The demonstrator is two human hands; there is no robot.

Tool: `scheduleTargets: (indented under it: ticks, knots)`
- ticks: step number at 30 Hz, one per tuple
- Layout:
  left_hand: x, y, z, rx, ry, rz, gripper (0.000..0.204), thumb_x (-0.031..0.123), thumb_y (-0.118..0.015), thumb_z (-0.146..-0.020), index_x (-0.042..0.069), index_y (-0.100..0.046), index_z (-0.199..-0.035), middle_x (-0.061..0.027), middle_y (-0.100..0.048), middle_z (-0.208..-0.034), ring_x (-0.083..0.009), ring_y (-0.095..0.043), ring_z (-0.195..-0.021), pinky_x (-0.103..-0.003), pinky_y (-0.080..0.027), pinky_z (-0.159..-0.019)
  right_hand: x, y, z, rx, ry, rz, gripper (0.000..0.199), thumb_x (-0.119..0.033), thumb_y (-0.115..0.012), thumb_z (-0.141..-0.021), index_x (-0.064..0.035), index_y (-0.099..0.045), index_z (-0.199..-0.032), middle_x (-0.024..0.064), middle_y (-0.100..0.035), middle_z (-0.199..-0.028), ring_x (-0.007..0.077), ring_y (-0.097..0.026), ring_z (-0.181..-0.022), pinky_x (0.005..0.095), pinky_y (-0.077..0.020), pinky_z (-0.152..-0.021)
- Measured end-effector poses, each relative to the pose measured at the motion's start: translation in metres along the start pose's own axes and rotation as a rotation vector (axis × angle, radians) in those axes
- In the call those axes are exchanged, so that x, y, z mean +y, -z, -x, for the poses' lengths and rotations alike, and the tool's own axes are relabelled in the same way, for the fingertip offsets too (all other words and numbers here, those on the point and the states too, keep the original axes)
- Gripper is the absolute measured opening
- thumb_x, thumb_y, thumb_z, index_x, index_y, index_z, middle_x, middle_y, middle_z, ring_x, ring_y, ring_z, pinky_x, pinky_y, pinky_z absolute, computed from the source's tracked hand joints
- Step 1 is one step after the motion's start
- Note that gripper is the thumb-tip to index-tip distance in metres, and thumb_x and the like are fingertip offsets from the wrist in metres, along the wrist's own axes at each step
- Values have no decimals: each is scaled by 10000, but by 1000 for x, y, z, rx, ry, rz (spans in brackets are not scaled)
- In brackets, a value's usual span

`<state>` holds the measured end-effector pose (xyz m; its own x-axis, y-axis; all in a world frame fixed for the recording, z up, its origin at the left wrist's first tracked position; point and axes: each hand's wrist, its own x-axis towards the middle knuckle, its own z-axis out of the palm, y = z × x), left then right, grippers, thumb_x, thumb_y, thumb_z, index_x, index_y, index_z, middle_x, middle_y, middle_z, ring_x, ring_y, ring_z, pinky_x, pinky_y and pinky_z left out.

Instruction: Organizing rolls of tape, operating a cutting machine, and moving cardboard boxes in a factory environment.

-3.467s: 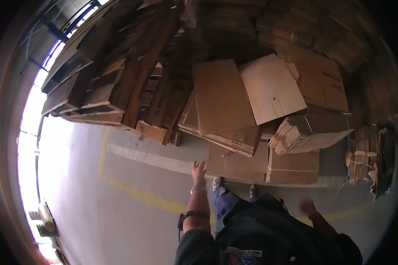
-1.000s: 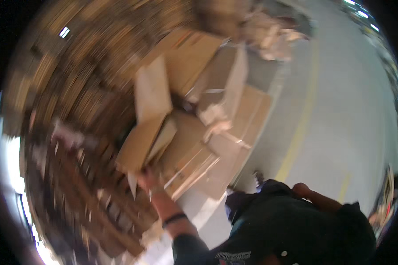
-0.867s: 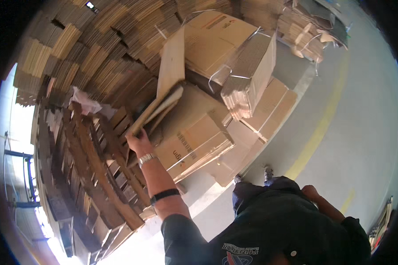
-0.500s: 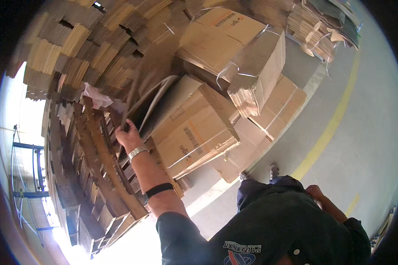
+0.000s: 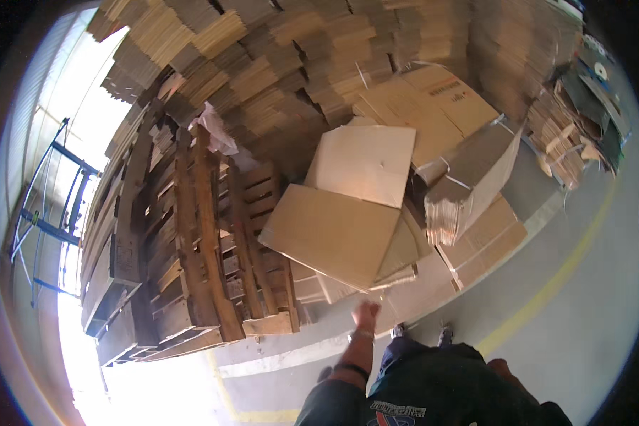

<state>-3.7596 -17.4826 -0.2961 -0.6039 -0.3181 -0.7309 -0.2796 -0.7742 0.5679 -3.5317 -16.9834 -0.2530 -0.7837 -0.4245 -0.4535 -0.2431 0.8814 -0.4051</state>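
Note:
My left hand (image 5: 366,316) hangs just in front of the near corner of a plain brown cardboard sheet (image 5: 337,231), with a small gap between them. Its fingers look drawn in but are blurred. That sheet joins a paler cardboard panel (image 5: 366,160) along a crease, and both lie spread over a pile of flattened boxes. By my right hip, only a bit of my right hand (image 5: 500,367) shows; its fingers are hidden. To the right of the sheet lies a strapped bundle of folded cardboard (image 5: 468,188), beside a flattened printed carton (image 5: 433,106).
Wooden pallets (image 5: 206,248) stand stacked at the left. Behind the pile rises a wall of stacked cardboard (image 5: 263,64). More bundled cardboard (image 5: 561,135) sits at the far right, near a yellow floor line (image 5: 547,298). A blue metal frame (image 5: 53,224) stands far left.
My left hand has let go of the raised cardboard edge and come back toward my body. The cardboard now lies unfolded over the printed box. My view has swung left.

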Motion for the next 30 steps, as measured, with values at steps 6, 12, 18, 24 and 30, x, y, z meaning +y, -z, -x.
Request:
scheduleTargets:
  ticks: [6,12,18,24,30]
  knots:
    - [-74,116,39,-113,182,-673,369,133,-584,-752,51,-442,-1083,-133,-576,-814,-254,-572,-653,-379,-464,-505,-5,-10,-31,-336,-103,302,149,-240,-529,-651,-136,-637,-660,86,-614,-687,239,-607,-699,398,-481,-606]
    - [-11,134,48,-92,153,-689,440,89,-612,-735,-16,-407,-1110,-141,-556,-777,-236,-572,-559,-322,-483,-484,4,-20,-34,-329,-105,320,166,-278,-555,-596,-143,-635,-652,62,-614,-673,223,-599,-677,366,-474,-583]
    - [39,143,37,-194,-17,-342,292,124,-409,-818,11,-402,-1087,-179,-532,-887,-324,-558,-643,-382,-481,-528,-6,-11,-28,-183,-126,143,166,-271,-553,-673,-158,-659,-732,38,-624,-700,205,-602,-670,385,-474,-587]
    - [21,153,88,-38,-77,-304,280,132,-415,-823,6,-424,-1073,-175,-540,-883,-329,-562,-632,-391,-486,-540,6,31,-53,-135,283,-210,134,-208,-558,-704,-120,-618,-786,12,-611,-717,198,-601,-672,360,-465,-566]
    - [-117,364,149,-24,-497,-648,32,44,-516,-763,22,-520,-785,-85,-535,-662,-250,-555,-564,-346,-478,-491,-21,81,-151,-332,-31,-155,171,-156,-573,-727,-19,-575,-830,72,-594,-731,150,-577,-610,274,-472,-556]
